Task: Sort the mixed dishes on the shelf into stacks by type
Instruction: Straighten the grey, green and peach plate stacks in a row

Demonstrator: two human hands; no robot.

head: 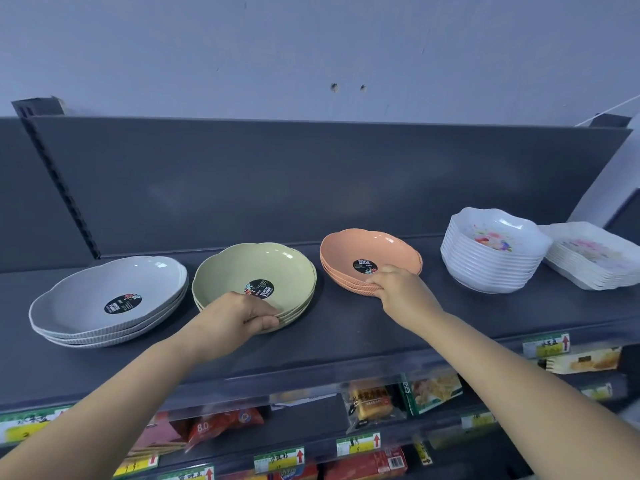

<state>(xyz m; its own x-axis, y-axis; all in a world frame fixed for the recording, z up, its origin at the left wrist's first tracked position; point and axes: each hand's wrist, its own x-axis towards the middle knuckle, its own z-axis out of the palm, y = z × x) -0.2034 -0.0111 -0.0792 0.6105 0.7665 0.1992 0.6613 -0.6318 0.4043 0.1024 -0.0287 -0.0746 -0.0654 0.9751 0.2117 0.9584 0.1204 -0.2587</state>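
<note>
Three short stacks of scalloped plates stand in a row on the dark shelf (346, 327): grey plates (100, 292) at the left, green plates (254, 268) in the middle, orange plates (367, 249) to their right. Each top plate carries a black round label. My left hand (239, 317) grips the near rim of the green stack, fingers curled around its edge. The near rim of the orange stack is pinched by my right hand (398, 289). Farther right stand a tall stack of white floral bowls (491, 261) and a stack of white floral rectangular trays (595, 268).
The shelf's dark back panel (311, 181) rises behind the dishes. Below the front edge run price tags (545, 344) and lower shelves with packaged snacks (370, 403). Bare shelf lies in front of the stacks and between the orange plates and the white bowls.
</note>
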